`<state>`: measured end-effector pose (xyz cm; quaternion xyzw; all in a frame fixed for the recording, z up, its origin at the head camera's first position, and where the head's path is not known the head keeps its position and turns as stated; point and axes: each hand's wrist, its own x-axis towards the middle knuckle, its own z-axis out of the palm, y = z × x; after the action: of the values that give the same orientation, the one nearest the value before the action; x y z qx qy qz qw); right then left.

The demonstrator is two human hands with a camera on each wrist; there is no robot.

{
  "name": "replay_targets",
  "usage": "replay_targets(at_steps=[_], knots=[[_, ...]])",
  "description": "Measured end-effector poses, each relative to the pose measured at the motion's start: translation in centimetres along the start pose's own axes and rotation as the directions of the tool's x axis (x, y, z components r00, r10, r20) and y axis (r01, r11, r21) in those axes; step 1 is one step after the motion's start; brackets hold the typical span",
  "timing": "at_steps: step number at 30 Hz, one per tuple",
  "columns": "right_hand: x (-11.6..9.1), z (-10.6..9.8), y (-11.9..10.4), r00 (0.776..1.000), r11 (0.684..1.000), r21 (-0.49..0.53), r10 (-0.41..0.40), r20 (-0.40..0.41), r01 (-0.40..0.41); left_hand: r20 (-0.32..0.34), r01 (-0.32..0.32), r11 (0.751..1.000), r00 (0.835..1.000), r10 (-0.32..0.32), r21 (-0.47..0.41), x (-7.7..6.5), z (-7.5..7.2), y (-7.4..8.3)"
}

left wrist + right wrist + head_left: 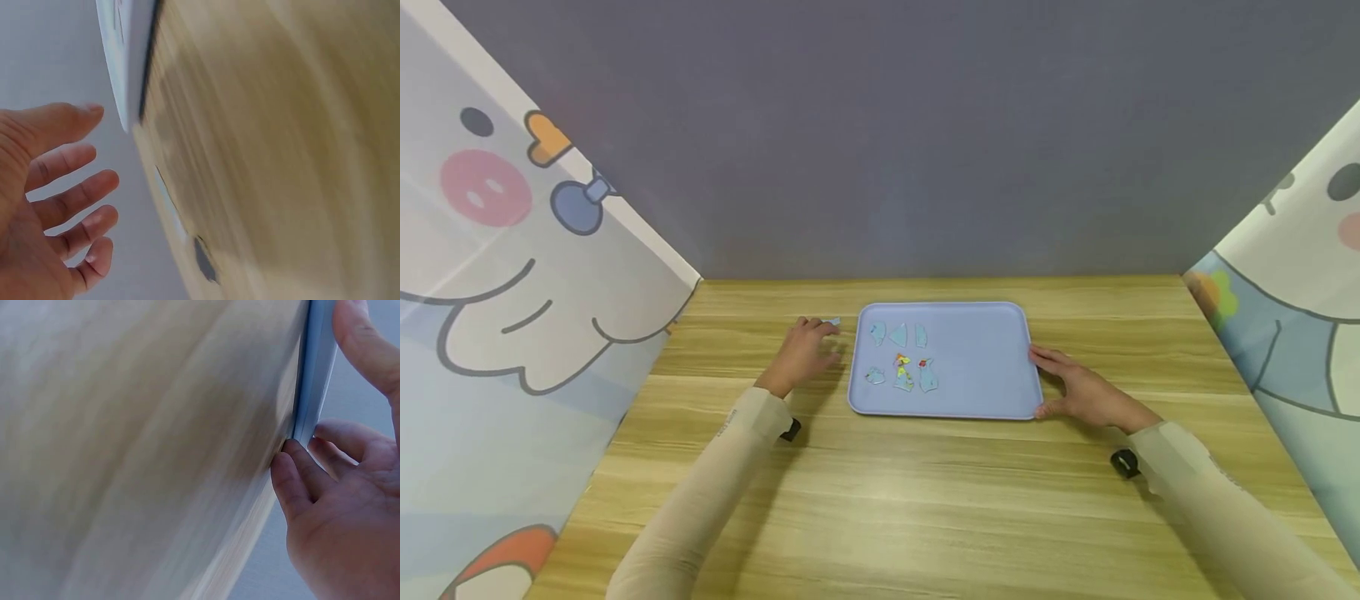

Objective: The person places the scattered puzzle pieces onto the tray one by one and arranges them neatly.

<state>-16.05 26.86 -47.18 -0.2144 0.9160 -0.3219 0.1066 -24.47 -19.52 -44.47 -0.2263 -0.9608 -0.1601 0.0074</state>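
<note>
A light blue-violet rectangular tray (977, 358) lies flat on the wooden table. On its left half are several thin, irregular pale-blue pieces in two rows; one printed piece (903, 373) has yellow and red on it. My right hand (1086, 396) holds the tray's right edge, thumb near the front corner and fingers farther back along the rim. Left of the tray, my left hand (801, 354) hovers with relaxed, spread fingers and nothing in them. Just beyond its fingertips lies a pale-blue piece (831, 321), partly hidden in the head view. The left wrist view shows a dark grey piece (204, 259) beside it.
The wooden table (925, 500) reaches back to a plain grey panel (925, 142). Side panels with cartoon animals stand at the left (512, 275) and right (1300, 333). A dark band (1125, 462) is at the right wrist.
</note>
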Motion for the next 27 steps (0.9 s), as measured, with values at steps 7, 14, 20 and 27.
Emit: replay_targets(at_steps=[7,14,20,27], knots=[[0.0,0.0,0.0,1.000,1.000,0.000,0.005,0.007,-0.005,0.032,0.111,0.994,0.993,-0.111,0.016,-0.7,0.6,-2.3],[0.1,-0.1,0.0,1.000,1.000,-0.012,0.007,0.012,-0.007,0.075,0.270,0.963,0.960,-0.269,0.003,-1.3,-0.2,-3.3],[0.1,-0.1,0.1,1.000,1.000,-0.008,0.009,0.011,-0.009,0.094,0.272,0.962,0.958,-0.272,0.008,-1.2,-0.4,-4.0],[0.2,0.0,0.2,1.000,1.000,-0.012,-0.004,0.011,0.004,0.095,0.314,0.948,0.944,-0.317,0.041,-1.1,-0.1,-4.5]])
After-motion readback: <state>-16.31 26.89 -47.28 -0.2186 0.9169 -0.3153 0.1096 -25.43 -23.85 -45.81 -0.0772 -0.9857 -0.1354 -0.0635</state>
